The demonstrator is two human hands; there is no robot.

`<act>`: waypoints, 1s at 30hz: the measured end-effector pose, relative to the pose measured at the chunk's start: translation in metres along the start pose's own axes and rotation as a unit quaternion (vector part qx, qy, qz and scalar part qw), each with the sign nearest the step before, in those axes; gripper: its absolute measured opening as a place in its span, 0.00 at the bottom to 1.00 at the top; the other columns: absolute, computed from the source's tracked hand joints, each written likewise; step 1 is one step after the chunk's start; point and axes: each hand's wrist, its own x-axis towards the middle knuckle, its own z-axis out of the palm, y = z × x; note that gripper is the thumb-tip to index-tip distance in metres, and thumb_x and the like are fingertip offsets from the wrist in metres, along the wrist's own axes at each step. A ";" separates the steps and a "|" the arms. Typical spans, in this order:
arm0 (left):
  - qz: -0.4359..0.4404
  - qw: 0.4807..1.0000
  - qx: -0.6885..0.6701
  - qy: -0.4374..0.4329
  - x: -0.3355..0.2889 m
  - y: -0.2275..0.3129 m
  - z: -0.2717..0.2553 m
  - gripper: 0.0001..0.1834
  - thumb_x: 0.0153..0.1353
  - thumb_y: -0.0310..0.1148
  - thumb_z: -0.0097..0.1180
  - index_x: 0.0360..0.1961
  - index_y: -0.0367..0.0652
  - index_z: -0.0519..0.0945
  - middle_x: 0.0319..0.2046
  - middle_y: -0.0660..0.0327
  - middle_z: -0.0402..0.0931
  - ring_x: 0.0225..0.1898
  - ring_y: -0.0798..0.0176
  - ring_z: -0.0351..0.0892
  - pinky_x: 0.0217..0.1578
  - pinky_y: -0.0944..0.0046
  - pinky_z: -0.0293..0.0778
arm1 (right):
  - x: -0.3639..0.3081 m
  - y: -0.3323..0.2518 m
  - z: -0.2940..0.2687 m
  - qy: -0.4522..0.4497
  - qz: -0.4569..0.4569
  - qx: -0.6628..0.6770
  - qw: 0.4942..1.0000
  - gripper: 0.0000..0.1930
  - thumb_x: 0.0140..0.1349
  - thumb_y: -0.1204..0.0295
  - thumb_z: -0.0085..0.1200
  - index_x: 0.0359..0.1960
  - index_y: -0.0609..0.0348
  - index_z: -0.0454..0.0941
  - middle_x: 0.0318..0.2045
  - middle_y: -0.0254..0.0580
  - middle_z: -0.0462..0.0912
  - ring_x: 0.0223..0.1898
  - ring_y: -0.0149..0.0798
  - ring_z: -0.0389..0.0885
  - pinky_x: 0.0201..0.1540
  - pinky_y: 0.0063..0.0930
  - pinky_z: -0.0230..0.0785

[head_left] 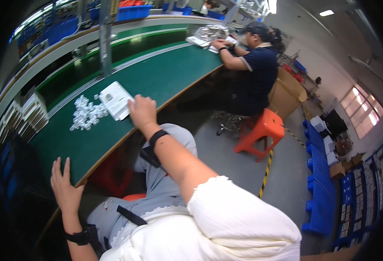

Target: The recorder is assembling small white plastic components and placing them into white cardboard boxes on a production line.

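Note:
A flat white box [114, 101] with dark print lies on the green workbench [161, 71]. It looks like one of a small stack. My right hand [143, 112] is at its right edge, fingers bent and closed on that side; the thumb is hidden. Left of the box, a loose pile of small white plastic pieces [86, 114] is spread on the green top. My left hand [66, 188] rests at the bench's near edge, its fingers spread and holding nothing.
Stacked white boxes [23, 114] stand at the far left. Farther along the bench a co-worker [254, 69] handles a heap of white items [211, 34]. A metal post [105, 41] rises behind the bench. On the floor stands an orange stool [263, 132].

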 end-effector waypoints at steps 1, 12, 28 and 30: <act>-0.003 1.000 0.015 0.000 0.000 -0.002 0.002 0.44 0.36 0.30 0.68 0.60 0.48 0.65 0.62 0.53 0.57 0.64 0.49 0.54 0.60 0.51 0.54 | 0.000 -0.002 0.000 -0.010 0.002 -0.001 1.000 0.13 0.59 0.61 0.49 0.26 0.58 0.72 0.23 0.48 0.77 0.31 0.52 0.74 0.36 0.46 0.61; 0.055 0.998 0.017 -0.001 0.011 -0.001 0.015 0.38 0.39 0.34 0.67 0.57 0.47 0.69 0.60 0.52 0.62 0.60 0.46 0.62 0.57 0.52 0.61 | 0.009 0.018 -0.019 -0.128 -0.103 -0.124 0.979 0.16 0.61 0.59 0.45 0.26 0.57 0.79 0.27 0.44 0.79 0.30 0.49 0.80 0.31 0.43 0.70; 0.005 0.989 0.062 -0.136 0.019 -0.021 0.001 0.38 0.39 0.34 0.65 0.56 0.46 0.68 0.61 0.49 0.59 0.62 0.43 0.58 0.58 0.47 0.57 | 0.039 0.043 -0.006 -0.238 -0.058 0.110 0.963 0.19 0.61 0.63 0.53 0.19 0.63 0.63 0.13 0.41 0.60 0.17 0.35 0.54 0.20 0.29 0.52; 0.022 0.988 0.070 -0.139 0.019 -0.023 -0.002 0.36 0.43 0.40 0.64 0.55 0.44 0.68 0.61 0.46 0.59 0.61 0.41 0.59 0.57 0.46 0.58 | 0.036 0.043 -0.013 -0.227 -0.049 0.128 0.964 0.18 0.61 0.65 0.54 0.19 0.63 0.63 0.13 0.41 0.61 0.17 0.34 0.54 0.19 0.29 0.52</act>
